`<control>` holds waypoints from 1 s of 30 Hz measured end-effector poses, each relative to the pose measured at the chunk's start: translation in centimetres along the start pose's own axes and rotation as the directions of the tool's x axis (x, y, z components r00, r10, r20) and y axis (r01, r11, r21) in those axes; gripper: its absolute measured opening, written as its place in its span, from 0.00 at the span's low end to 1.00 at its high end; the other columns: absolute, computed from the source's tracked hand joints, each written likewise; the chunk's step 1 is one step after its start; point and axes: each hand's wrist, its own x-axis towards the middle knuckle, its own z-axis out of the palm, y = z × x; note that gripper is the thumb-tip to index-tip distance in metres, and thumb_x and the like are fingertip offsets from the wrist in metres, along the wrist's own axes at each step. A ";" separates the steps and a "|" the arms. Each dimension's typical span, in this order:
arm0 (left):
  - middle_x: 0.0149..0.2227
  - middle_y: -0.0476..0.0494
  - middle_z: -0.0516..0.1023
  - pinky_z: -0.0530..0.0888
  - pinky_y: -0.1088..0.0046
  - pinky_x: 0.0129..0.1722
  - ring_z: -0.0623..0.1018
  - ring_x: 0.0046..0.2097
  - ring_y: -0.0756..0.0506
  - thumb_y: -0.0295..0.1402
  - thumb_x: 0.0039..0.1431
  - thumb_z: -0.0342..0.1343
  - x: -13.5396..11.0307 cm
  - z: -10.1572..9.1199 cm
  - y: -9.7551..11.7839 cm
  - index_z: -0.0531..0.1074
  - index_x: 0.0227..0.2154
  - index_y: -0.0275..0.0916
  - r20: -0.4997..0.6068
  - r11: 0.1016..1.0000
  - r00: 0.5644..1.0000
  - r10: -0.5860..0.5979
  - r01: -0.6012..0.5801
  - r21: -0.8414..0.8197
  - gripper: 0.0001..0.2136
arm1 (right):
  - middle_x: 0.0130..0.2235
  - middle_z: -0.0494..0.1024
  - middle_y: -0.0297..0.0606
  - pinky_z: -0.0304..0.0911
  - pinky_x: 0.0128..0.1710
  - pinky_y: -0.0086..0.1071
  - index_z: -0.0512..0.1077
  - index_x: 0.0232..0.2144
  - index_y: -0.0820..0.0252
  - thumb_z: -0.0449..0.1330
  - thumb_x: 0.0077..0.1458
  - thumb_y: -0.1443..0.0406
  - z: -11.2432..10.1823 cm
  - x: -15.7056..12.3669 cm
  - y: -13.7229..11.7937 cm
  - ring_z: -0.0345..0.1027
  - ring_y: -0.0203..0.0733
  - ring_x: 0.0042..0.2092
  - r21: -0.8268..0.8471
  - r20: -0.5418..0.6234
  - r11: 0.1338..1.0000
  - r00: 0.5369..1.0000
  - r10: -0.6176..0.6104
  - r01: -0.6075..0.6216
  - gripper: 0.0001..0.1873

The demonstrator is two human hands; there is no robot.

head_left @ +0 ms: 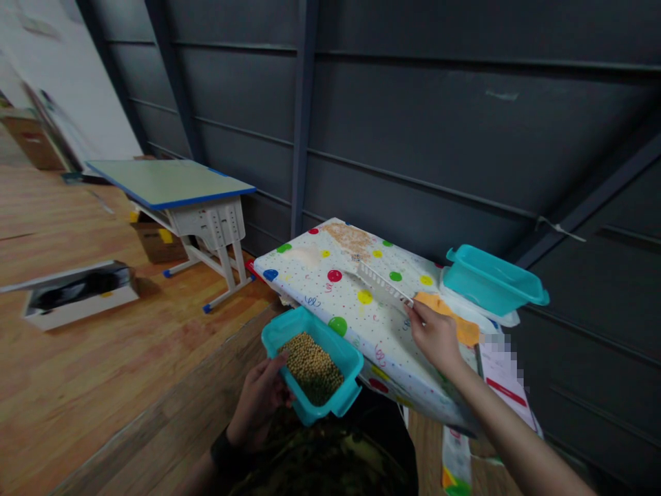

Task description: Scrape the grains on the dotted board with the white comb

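My left hand [263, 391] grips the near left rim of a turquoise plastic bin [348, 353], thumb over the edge. Round yellow beans [310, 358] lie inside it, with small dark green ones towards the near end. The bin is in front of my body, at the table's near edge. In my right hand [436, 337] is a long, thin white slotted tool [385, 282], pinched at its near end. Its far end reaches over the tabletop, close to a spread patch of tan grains [348, 240]; whether it touches them I cannot tell.
A polka-dot cloth covers the table [315, 293]. At its right end stand a second turquoise bin [490, 275], an orange cloth-like piece [459, 324] and a printed sheet [509, 386]. A dark panelled wall [413, 138] runs behind. Further left are a desk [175, 180] and an open white box [82, 303].
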 end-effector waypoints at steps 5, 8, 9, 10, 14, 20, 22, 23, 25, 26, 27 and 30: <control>0.15 0.54 0.72 0.68 0.76 0.15 0.73 0.17 0.49 0.60 0.28 0.82 -0.1 0.1 0.2 0.69 0.20 0.42 -0.007 1.000 1.000 -0.007 0.007 0.024 0.34 | 0.33 0.89 0.44 0.73 0.29 0.35 0.86 0.39 0.54 0.53 0.70 0.59 0.1 -1.2 -1.5 0.82 0.49 0.28 0.108 0.033 0.993 0.998 -0.054 0.050 0.21; 0.15 0.54 0.72 0.67 0.76 0.14 0.73 0.17 0.49 0.59 0.26 0.83 -0.1 0.2 0.4 0.70 0.21 0.41 -0.005 1.000 1.000 -0.007 0.007 0.011 0.34 | 0.36 0.90 0.42 0.76 0.31 0.36 0.87 0.43 0.53 0.56 0.70 0.61 -0.8 -2.5 -3.5 0.84 0.49 0.29 0.183 0.038 0.979 0.994 -0.102 0.093 0.18; 0.14 0.54 0.72 0.67 0.75 0.14 0.72 0.16 0.49 0.59 0.25 0.83 -0.1 0.2 0.4 0.70 0.21 0.41 -0.004 1.000 1.000 -0.006 0.006 0.009 0.34 | 0.36 0.90 0.41 0.77 0.31 0.36 0.87 0.44 0.52 0.56 0.70 0.61 -1.3 -2.9 -4.2 0.84 0.48 0.30 0.204 0.038 0.973 0.992 -0.118 0.108 0.17; 0.14 0.53 0.72 0.67 0.75 0.14 0.72 0.16 0.49 0.59 0.25 0.83 0.0 0.2 0.4 0.70 0.21 0.41 -0.002 1.000 1.000 -0.003 0.003 0.009 0.33 | 0.37 0.90 0.40 0.77 0.32 0.35 0.87 0.44 0.52 0.57 0.70 0.62 -1.7 -3.2 -4.8 0.85 0.48 0.30 0.221 0.036 0.968 0.991 -0.131 0.120 0.16; 0.14 0.54 0.72 0.68 0.75 0.15 0.72 0.16 0.49 0.58 0.29 0.83 -0.1 0.0 0.2 0.71 0.21 0.41 0.012 1.000 1.000 0.002 -0.002 0.002 0.32 | 0.33 0.89 0.39 0.75 0.30 0.34 0.86 0.39 0.51 0.59 0.71 0.59 -2.5 -3.5 -5.6 0.82 0.46 0.28 0.233 0.040 0.969 0.995 -0.096 0.085 0.15; 0.14 0.56 0.70 0.68 0.76 0.15 0.72 0.16 0.50 0.59 0.27 0.83 -0.2 0.0 -0.1 0.68 0.19 0.41 0.004 1.000 1.000 -0.022 0.022 -0.007 0.34 | 0.23 0.81 0.39 0.63 0.24 0.32 0.79 0.27 0.54 0.54 0.71 0.52 -0.8 0.0 -2.0 0.73 0.43 0.22 0.106 -0.029 0.992 0.997 0.067 -0.063 0.24; 0.14 0.56 0.69 0.67 0.76 0.14 0.71 0.16 0.50 0.60 0.25 0.83 -0.1 0.0 -0.1 0.68 0.19 0.41 -0.005 1.000 1.000 -0.024 0.024 -0.010 0.34 | 0.23 0.80 0.40 0.60 0.24 0.32 0.78 0.26 0.54 0.54 0.70 0.52 -0.2 0.7 -1.0 0.72 0.43 0.21 0.079 -0.032 0.995 0.997 0.070 -0.068 0.24; 0.14 0.56 0.69 0.67 0.76 0.14 0.71 0.16 0.50 0.60 0.25 0.83 -0.1 0.1 -0.1 0.69 0.19 0.41 -0.009 1.000 1.000 -0.025 0.025 -0.012 0.34 | 0.22 0.80 0.39 0.59 0.24 0.32 0.77 0.25 0.54 0.53 0.70 0.53 0.1 0.8 -0.6 0.71 0.43 0.21 0.073 -0.028 0.995 0.997 0.068 -0.066 0.24; 0.15 0.55 0.70 0.68 0.75 0.15 0.72 0.16 0.50 0.60 0.27 0.83 -0.1 0.1 -0.1 0.71 0.21 0.41 -0.008 1.000 1.000 -0.021 0.021 -0.008 0.33 | 0.21 0.79 0.39 0.58 0.24 0.33 0.76 0.25 0.54 0.54 0.70 0.54 0.4 0.8 -0.3 0.70 0.43 0.20 0.064 -0.024 0.996 0.998 0.064 -0.063 0.23; 0.15 0.55 0.70 0.68 0.76 0.15 0.72 0.16 0.50 0.59 0.28 0.83 -0.2 0.1 -0.1 0.72 0.21 0.40 -0.006 1.000 1.000 -0.016 0.016 -0.004 0.33 | 0.21 0.79 0.39 0.57 0.24 0.33 0.77 0.26 0.54 0.54 0.69 0.54 0.4 0.6 -0.2 0.70 0.43 0.20 0.056 -0.028 0.997 0.998 0.063 -0.062 0.22; 0.15 0.55 0.70 0.68 0.76 0.15 0.72 0.17 0.50 0.59 0.29 0.83 -0.2 0.1 0.0 0.72 0.22 0.40 -0.001 1.000 1.000 -0.012 0.012 -0.001 0.32 | 0.21 0.78 0.39 0.57 0.24 0.33 0.77 0.26 0.54 0.54 0.69 0.55 0.4 0.5 -0.1 0.70 0.43 0.20 0.045 -0.036 0.997 0.997 0.063 -0.062 0.22; 0.15 0.56 0.70 0.68 0.76 0.15 0.73 0.17 0.50 0.58 0.31 0.83 -0.3 0.0 -0.1 0.71 0.21 0.41 0.003 1.000 1.000 -0.006 0.006 0.003 0.31 | 0.22 0.79 0.40 0.57 0.25 0.34 0.78 0.28 0.54 0.54 0.68 0.55 0.3 0.1 0.1 0.71 0.45 0.21 0.012 -0.045 0.998 0.997 0.060 -0.059 0.20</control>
